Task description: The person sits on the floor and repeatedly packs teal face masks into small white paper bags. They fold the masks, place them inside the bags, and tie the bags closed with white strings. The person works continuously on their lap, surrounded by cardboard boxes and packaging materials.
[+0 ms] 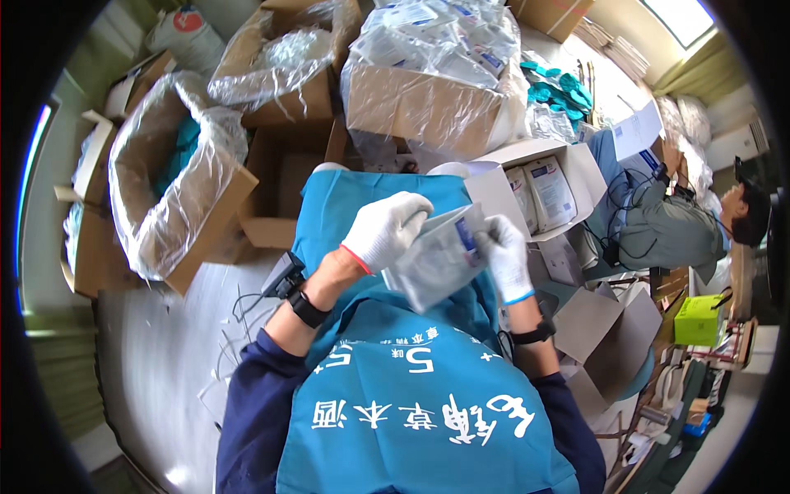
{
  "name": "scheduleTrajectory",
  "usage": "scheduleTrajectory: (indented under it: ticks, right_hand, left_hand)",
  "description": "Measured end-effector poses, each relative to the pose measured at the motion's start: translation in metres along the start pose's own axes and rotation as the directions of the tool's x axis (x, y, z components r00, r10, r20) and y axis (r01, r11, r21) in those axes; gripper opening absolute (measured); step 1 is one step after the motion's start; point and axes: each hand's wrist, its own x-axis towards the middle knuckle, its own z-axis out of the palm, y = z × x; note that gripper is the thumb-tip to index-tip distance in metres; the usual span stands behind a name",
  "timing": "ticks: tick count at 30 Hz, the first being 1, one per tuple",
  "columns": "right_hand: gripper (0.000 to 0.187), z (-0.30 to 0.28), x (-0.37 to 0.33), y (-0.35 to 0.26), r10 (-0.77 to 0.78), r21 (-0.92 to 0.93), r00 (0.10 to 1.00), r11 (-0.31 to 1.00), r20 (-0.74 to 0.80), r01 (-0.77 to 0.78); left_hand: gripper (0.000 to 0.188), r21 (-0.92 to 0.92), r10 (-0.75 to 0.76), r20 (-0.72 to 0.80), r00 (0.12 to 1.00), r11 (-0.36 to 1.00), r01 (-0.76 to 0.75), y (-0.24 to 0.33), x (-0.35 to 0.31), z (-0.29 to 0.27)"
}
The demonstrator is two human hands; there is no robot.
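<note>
Above my lap, a translucent plastic packet (440, 259) with a blue printed patch hangs tilted between my hands. My right hand (504, 255), in a white knit glove with a blue cuff, pinches its right edge. My left hand (387, 230), in a white glove with a red cuff, is closed at the packet's upper left edge; its fingertips are partly hidden. Whether the packet is a single one or a small stack, I cannot tell. A teal apron (420, 370) with white printing covers my front and lap.
Ahead stands a plastic-lined carton (424, 111) heaped with similar packets. A white box (539, 193) of packets stands right of my knees. At left is a lined carton (177, 181) with teal items. A co-worker (666, 218) sits at right, beside an open carton (605, 329).
</note>
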Motion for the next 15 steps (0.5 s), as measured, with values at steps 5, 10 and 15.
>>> scheduleTrajectory:
  ticks: [5,10,15]
  right_hand:
    - [0.011,0.038,-0.020,0.012,0.054,-0.072,0.998,0.996,-0.032,-0.056]
    - [0.011,0.054,-0.016,0.006,-0.052,-0.139,0.998,0.989,-0.030,0.047]
    - [0.017,0.048,-0.012,-0.001,-0.172,-0.310,0.985,0.937,-0.011,0.160]
  left_hand:
    - [0.018,-0.092,-0.253,0.216,0.943,0.956,0.278,-0.031,-0.015,-0.016]
    - [0.026,0.085,-0.140,0.152,0.978,0.988,0.129,-0.038,-0.016,-0.002]
    - [0.022,0.198,-0.193,0.165,0.967,0.967,0.159,-0.028,-0.005,0.022]
